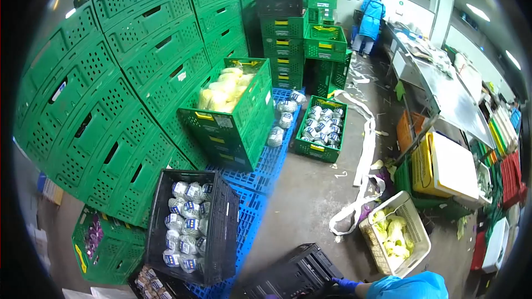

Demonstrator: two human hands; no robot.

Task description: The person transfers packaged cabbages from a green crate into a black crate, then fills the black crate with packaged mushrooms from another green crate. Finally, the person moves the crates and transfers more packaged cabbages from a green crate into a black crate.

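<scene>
Fingers (338, 282) of the right hand (349, 285), in a blue glove, lie against the near corner of an empty black crate (296, 276) at the bottom of the room; whether they grip it or only touch it I cannot tell. The left hand is out of sight. Just left stands a taller crate (221, 232) filled with wrapped round vegetables, on a blue pallet (260, 205). To the right, a white basket (419, 232) of pale leaves sits on the floor. Green crates (111, 105) tower along the left wall, and a person in blue (370, 19) stands by the far bench (449, 99).
</scene>
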